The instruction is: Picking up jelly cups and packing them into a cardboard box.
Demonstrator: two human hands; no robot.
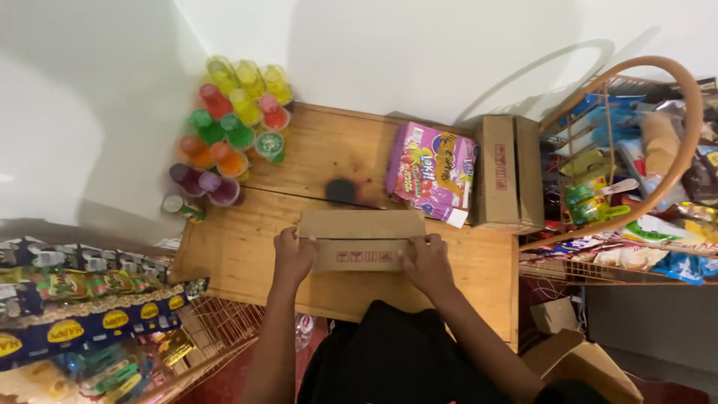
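Both hands, left hand (292, 256) and right hand (426, 262), grasp opposite ends of a cardboard box (362, 239) on the wooden worktop (239, 247), near a pink carton (432, 173).

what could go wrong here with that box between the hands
Both hands, left hand and right hand, grip the small cardboard box only at its ends, so it may slip or tilt. A dark round object sits just behind it and could get knocked. Pushed further, the box might bump the purple carton.
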